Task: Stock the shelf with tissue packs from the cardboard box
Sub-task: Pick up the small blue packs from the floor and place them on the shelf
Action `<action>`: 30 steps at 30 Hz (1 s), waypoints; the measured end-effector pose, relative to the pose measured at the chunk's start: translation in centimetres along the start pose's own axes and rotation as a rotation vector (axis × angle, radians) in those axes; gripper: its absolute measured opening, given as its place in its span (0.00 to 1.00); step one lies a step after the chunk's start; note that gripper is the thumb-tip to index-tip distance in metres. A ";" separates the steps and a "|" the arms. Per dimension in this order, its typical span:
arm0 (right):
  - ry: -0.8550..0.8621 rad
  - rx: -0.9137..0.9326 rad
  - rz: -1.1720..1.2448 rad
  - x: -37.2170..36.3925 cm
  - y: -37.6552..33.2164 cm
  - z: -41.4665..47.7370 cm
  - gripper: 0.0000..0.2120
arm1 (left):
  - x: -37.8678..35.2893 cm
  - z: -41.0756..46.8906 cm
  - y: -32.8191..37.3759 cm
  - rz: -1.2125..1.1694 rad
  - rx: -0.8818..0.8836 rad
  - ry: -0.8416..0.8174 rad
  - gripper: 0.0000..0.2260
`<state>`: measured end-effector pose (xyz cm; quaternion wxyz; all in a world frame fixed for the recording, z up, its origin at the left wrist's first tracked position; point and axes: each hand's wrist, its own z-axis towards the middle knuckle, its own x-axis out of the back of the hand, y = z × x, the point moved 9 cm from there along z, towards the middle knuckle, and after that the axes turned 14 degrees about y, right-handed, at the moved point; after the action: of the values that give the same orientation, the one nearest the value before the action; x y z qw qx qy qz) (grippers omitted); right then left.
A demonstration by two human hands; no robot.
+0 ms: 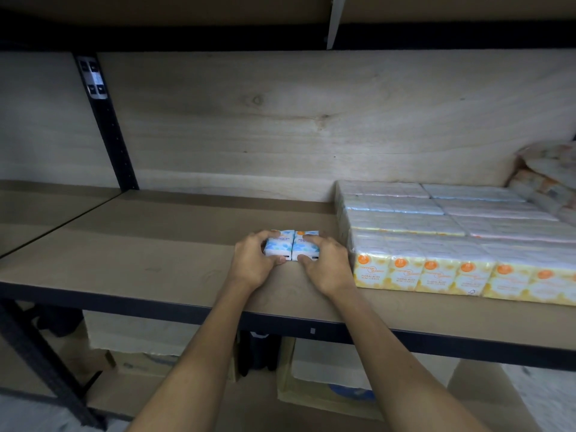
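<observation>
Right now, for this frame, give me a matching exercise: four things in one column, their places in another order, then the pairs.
1. blue-and-white patterned tissue packs
2. yellow-and-white wrapped tissue packs
3. black perforated metal upright
4. brown cardboard box

A. below the wooden shelf board
B. massed on the shelf's right
C. between the left hand and right hand
D. against the back panel, left

Pairs: 1-C, 2-B, 3-D, 4-A.
</observation>
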<state>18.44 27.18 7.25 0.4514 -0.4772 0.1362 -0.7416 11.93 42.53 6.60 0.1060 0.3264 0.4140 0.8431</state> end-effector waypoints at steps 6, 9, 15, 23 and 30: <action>-0.031 -0.023 0.002 0.5 -0.2 -1.2 0.25 | 1.1 -1.0 0.7 -0.007 -0.016 0.036 0.22; -0.048 -0.035 0.010 1.2 -0.3 -2.3 0.26 | 1.8 -2.2 0.8 0.021 -0.006 0.044 0.19; -0.101 -0.012 0.006 3.4 -0.9 -5.7 0.22 | 3.4 -5.9 1.6 0.075 -0.026 0.044 0.16; -0.118 0.147 -0.087 6.2 -2.1 -11.8 0.21 | 4.4 -12.9 4.1 0.133 -0.187 0.039 0.14; -0.075 0.203 -0.239 8.0 -0.8 -18.1 0.20 | 3.4 -20.3 3.4 0.150 -0.267 -0.011 0.17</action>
<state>1.85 17.05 3.24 0.4106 -0.4693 -0.0144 -0.7816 -3.34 29.09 1.79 0.0873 0.3439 0.2719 0.8945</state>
